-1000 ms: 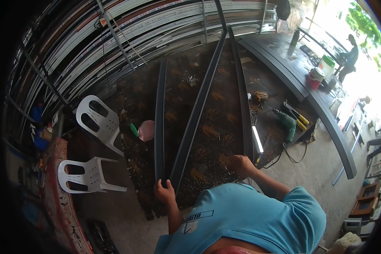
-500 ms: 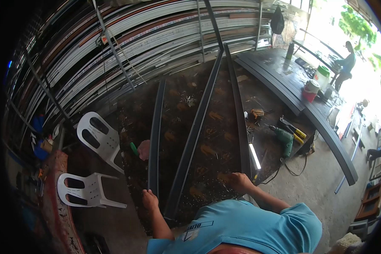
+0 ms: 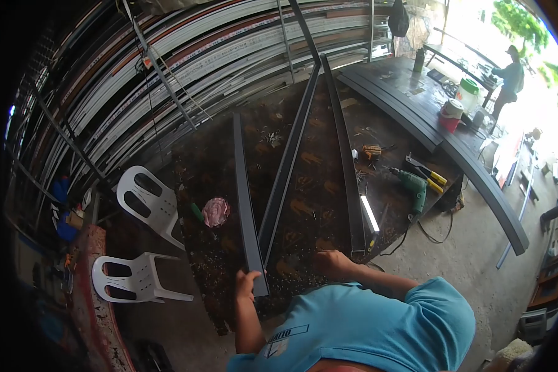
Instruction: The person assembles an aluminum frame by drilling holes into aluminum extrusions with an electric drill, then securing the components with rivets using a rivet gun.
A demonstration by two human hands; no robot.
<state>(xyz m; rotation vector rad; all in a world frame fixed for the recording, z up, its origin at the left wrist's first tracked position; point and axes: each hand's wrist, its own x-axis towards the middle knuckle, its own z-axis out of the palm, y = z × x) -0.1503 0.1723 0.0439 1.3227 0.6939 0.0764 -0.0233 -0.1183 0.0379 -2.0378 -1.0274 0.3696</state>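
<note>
My left hand [image 3: 247,284] is closed around the near end of a long dark grey metal profile [image 3: 247,204] lying along the worktable. Just right of it is a second dark profile [image 3: 289,164], whose near end passes beside the held one. My right hand [image 3: 333,263] is over the near part of the table with its fingers curled; what they hold, if anything, is hidden. The third profile [image 3: 342,155] lies to the right of that, its near end close to my right hand. A crumpled pink cloth or bag [image 3: 216,212] is left of the held profile.
On the table's right side are a green power drill [image 3: 412,186], yellow-handled snips [image 3: 434,180] and an orange-black tool [image 3: 372,152]. White plastic chairs [image 3: 146,198] stand left. More grey profiles [image 3: 409,115] overhang at right. A person [image 3: 510,80] stands in the background.
The held profile's near end has swung right and turned, now resting near the middle profile. My left hand moved right with it; my right hand shifted slightly left.
</note>
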